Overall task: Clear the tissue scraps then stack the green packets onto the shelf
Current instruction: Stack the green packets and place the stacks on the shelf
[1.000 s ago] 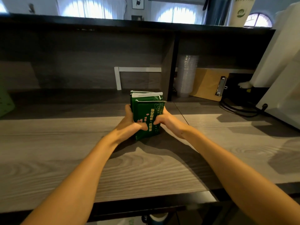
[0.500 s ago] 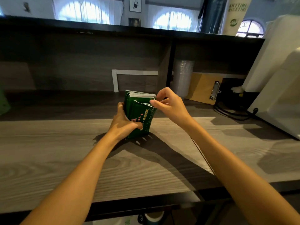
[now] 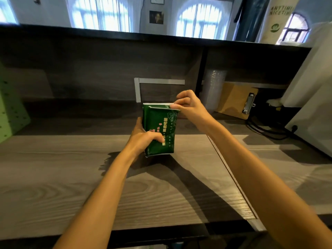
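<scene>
Green packets (image 3: 159,130) sit mid-frame, stood on end over the wooden counter (image 3: 71,177). Left hand (image 3: 143,137) grips the bunch low down to hold it together, right hand (image 3: 188,106) pinches the top corner, probably squaring them up for stacking.

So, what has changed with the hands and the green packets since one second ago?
The right hand let go of the lower front of the packets and moved up; it now pinches their top right corner. The left hand still grips their lower left side. The packets stay upright, and the clipboard behind has not moved.
</scene>
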Tool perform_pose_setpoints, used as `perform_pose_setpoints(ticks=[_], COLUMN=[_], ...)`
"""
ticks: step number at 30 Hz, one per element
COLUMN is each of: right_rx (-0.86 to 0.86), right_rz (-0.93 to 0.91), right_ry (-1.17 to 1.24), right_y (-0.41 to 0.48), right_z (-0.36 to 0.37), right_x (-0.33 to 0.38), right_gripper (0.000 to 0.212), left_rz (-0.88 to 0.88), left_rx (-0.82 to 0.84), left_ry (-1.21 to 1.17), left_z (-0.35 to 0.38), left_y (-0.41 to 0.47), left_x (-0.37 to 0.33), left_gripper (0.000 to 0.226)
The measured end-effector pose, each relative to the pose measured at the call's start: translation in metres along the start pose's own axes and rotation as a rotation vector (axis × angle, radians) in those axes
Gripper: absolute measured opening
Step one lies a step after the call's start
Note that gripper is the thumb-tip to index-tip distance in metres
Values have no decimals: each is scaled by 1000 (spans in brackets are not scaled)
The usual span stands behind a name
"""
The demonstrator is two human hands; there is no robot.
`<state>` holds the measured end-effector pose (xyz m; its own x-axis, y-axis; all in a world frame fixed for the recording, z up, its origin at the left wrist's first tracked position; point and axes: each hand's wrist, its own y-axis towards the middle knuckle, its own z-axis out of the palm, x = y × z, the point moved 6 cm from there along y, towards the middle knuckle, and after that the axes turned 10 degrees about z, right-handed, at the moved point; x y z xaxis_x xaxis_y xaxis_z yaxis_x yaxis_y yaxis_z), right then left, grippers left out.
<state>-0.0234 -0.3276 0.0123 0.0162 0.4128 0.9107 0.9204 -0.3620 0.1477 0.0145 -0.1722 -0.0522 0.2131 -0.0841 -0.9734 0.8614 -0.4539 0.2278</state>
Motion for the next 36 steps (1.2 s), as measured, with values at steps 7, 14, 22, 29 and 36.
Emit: perform_pose_setpoints(ticks=[7, 14, 22, 29, 36], right_rx=[280, 374, 531, 687, 838], right_rz=[262, 483, 592, 395, 336], right_ry=[356, 424, 410, 270, 292], right_y=[14, 26, 28, 3, -26], right_z=[19, 13, 23, 85, 179], right_x=[23, 100, 218, 283, 350], right_gripper=[16, 19, 44, 13, 15], left_rz=[-157, -364, -443, -408, -328], left_rx=[91, 98, -9, -204, -483], left_ry=[-24, -26, -27, 26, -54], left_z=[-11, -31, -72, -151, -235], left_y=[9, 16, 2, -41, -100], left_x=[-39, -122, -247, -283, -321], left_gripper=[77, 59, 19, 63, 32])
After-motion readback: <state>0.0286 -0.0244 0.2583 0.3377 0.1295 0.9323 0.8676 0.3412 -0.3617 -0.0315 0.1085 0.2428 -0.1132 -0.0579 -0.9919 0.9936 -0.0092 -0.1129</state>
